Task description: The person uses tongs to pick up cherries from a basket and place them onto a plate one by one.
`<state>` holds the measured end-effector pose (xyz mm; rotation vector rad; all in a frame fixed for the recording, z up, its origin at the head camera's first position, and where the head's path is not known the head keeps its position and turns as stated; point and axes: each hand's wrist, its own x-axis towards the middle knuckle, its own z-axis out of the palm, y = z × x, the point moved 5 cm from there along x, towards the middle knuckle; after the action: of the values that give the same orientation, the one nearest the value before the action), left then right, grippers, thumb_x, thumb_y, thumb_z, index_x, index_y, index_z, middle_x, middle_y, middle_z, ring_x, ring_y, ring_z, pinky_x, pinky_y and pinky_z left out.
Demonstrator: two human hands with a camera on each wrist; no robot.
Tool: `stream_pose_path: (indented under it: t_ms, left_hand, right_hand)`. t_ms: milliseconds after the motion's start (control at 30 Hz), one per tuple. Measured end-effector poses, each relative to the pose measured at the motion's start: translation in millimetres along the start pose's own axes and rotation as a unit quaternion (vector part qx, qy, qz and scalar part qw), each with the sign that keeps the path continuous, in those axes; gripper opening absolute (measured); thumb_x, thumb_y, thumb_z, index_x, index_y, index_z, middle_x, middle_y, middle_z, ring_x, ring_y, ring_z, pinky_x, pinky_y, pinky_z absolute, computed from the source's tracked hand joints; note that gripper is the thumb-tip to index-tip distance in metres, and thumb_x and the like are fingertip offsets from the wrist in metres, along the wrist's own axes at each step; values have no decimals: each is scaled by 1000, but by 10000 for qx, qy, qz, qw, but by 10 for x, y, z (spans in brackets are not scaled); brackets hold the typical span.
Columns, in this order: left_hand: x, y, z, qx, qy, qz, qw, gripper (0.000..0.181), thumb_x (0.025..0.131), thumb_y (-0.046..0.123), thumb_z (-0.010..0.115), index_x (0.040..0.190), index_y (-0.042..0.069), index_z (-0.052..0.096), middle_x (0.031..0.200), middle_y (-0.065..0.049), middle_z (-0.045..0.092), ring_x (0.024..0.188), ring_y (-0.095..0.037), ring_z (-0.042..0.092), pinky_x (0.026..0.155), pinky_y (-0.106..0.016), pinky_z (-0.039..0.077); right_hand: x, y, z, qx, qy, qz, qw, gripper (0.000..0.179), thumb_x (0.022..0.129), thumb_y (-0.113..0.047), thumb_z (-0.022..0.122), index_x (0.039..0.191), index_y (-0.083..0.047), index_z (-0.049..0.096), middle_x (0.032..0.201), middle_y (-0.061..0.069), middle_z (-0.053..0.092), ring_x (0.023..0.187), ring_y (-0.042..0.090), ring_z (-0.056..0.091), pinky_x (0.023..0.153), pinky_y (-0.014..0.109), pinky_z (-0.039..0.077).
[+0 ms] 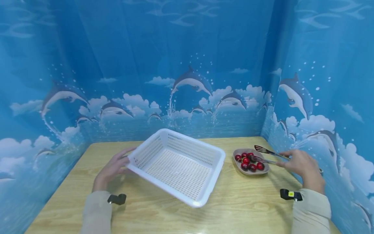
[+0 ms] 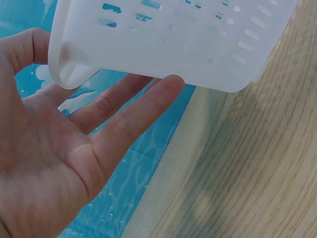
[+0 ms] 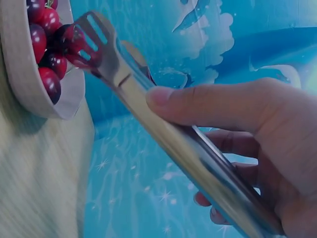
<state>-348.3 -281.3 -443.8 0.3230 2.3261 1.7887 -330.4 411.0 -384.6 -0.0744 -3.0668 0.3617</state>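
My left hand point(image 1: 115, 165) grips the left end of a white plastic basket point(image 1: 178, 170) by its rim. In the left wrist view, the thumb lies at the rim of the basket point(image 2: 168, 54) and other fingers reach below it; that end looks raised off the table. The basket has perforated walls and base, with nothing inside. My right hand point(image 1: 302, 164) holds metal tongs point(image 3: 163, 134) with slotted ends, the thumb along one arm. The tongs' parted tips hang over dark red cherries point(image 1: 244, 166) in a small pale bowl point(image 1: 253, 173); one slotted tip overlaps a cherry in the right wrist view.
A wooden table point(image 1: 239, 204) carries the basket and the bowl. Blue curtains point(image 1: 140, 65) printed with dolphins and clouds enclose the table at the back and both sides. The bowl stands to the right of the basket, near the right curtain.
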Motion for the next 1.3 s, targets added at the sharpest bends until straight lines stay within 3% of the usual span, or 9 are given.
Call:
stream_pose_path:
  t_ms: [100,233,333,400,467,533,667,1167,1300]
  left_hand:
    - [-7,0,-3,22,14,-1,10000,61,105,18,48,163,16,30,158,-26,42,127,-37,63,104,-58,58]
    - [-11,-2,1,6,27,-5,10000,61,105,18,49,163,16,30,158,-25,42,126,-35,64,104,-58,58]
    - [0,-8,11,-54,22,-2,10000,61,105,18,49,163,15,31,159,-25,41,125,-33,64,104,-58,58]
    - [13,-13,22,-102,9,2,9999,61,105,18,49,162,15,31,159,-26,41,125,-33,64,104,-59,57]
    - [27,-18,35,-117,-10,-9,9999,60,105,19,49,163,15,31,159,-25,41,125,-32,64,105,-59,57]
    - [36,-21,47,-113,-20,-28,9999,61,105,20,50,162,16,31,159,-25,42,125,-32,64,105,-59,57]
    - [38,-24,49,-79,12,-59,10000,62,104,19,51,162,15,31,158,-25,42,125,-31,65,104,-58,58]
    - [-6,17,20,-87,17,-20,10000,60,104,17,48,162,14,31,157,-27,43,124,-33,65,104,-59,57]
    - [-12,22,15,-99,27,-40,9999,61,104,16,48,163,14,30,157,-28,42,125,-34,65,104,-59,58]
  right_hand:
    - [-15,-102,-40,-33,177,-162,9997,71,83,-57,78,133,-8,69,134,34,62,101,51,64,50,39,52]
    - [-35,-301,-107,-29,465,-434,9980,74,82,-60,77,133,-7,69,134,35,62,75,34,66,45,33,44]
    - [-62,-461,-155,-46,665,-709,9953,75,82,-62,77,133,-7,69,137,37,59,68,28,63,44,32,40]
    - [-81,-553,-178,-85,788,-918,9926,74,83,-61,77,133,-7,69,138,37,58,79,38,68,48,38,49]
    - [-98,-625,-183,-139,896,-1109,9897,72,83,-60,77,132,-8,70,138,36,59,99,49,67,61,50,59]
    - [-110,-675,-164,-167,949,-1292,9869,70,83,-60,77,132,-9,70,138,33,60,116,56,60,77,62,60]
    - [-141,-753,-98,7,1005,-1725,9799,60,85,-50,79,129,-10,72,135,30,64,118,55,61,83,66,59]
    - [-266,-769,290,510,346,-2425,9682,55,80,-46,85,122,-13,77,128,24,71,113,47,67,82,58,62]
    - [-266,-833,454,414,303,-2871,9565,50,78,-43,87,119,-16,79,122,18,75,109,41,71,87,58,62]
